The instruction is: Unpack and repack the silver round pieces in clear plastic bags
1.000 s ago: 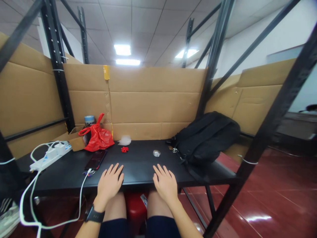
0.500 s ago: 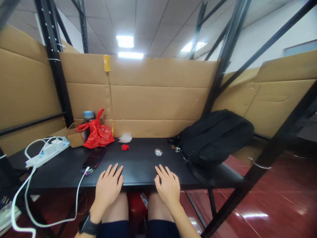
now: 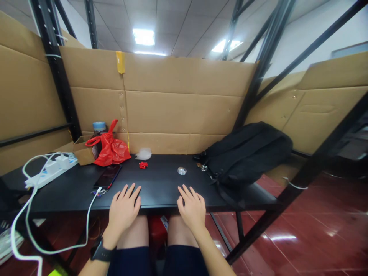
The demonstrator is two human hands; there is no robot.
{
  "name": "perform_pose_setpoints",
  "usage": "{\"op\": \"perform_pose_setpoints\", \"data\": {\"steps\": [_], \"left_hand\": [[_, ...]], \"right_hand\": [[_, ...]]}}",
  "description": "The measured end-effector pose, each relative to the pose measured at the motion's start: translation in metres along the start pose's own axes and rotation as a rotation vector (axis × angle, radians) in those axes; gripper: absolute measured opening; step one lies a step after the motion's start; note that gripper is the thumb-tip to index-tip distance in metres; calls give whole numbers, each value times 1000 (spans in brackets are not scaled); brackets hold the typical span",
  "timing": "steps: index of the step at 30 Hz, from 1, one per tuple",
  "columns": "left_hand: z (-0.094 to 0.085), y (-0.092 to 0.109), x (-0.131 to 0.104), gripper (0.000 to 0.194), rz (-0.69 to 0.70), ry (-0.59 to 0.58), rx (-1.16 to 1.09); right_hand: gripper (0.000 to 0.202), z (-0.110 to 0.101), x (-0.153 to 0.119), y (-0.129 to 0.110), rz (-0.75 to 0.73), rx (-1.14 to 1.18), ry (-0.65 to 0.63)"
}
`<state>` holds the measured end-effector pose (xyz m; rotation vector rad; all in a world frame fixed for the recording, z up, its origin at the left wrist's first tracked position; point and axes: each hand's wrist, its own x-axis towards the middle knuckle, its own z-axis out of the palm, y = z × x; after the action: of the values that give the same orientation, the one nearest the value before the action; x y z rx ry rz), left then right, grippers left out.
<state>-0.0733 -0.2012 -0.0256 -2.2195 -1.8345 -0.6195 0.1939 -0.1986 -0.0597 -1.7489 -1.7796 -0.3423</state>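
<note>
My left hand (image 3: 124,205) lies flat on the front edge of the black table (image 3: 161,195), fingers spread, holding nothing. My right hand (image 3: 192,207) rests the same way farther right, also without anything in it. Beyond the hands sit a small bunched red item (image 3: 143,165) and a small round clear, shiny object (image 3: 182,171), perhaps a roll of tape. Behind the red item is a crumpled translucent white piece (image 3: 143,154). A dark phone (image 3: 107,176), with a white cable at its near end, is left of my left hand.
A black backpack (image 3: 250,157) fills the table's right side. At the back left stand a tied red plastic bag (image 3: 112,150), a small cardboard box (image 3: 84,150) and a blue-lidded container (image 3: 99,126). A white power strip (image 3: 51,170) trails cables (image 3: 57,252) past the left edge. Cardboard panels (image 3: 178,111) enclose the back.
The view has tilted slightly downward, so everything sits a little higher in the picture. Both hands stay flat on the table edge, and the objects have not moved.
</note>
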Motion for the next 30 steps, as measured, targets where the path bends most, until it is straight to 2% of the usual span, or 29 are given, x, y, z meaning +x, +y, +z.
{"op": "perform_pose_setpoints", "data": {"steps": [11,20,22,24,26,28,30], "left_hand": [[1,1,1,47,6,14,54],[3,8,0,46,-32,25,19],[4,10,5,45,-51,24,-3],[3,8,21,44,-36,-19,-45],[2,2,49,43,71,-71,-117],[2,-8,84,40,178,-62,-150],[6,-19,119,35,224,-36,-121]], "right_hand": [[42,-6,2,-2,-2,16,-14],[43,-10,1,-3,12,11,-57],[42,-12,2,-1,10,22,-85],[40,-15,12,4,-2,54,-130],[38,-17,33,13,-42,99,-176],[41,-17,64,25,-107,116,-189],[46,-13,100,40,-173,124,-235]]}}
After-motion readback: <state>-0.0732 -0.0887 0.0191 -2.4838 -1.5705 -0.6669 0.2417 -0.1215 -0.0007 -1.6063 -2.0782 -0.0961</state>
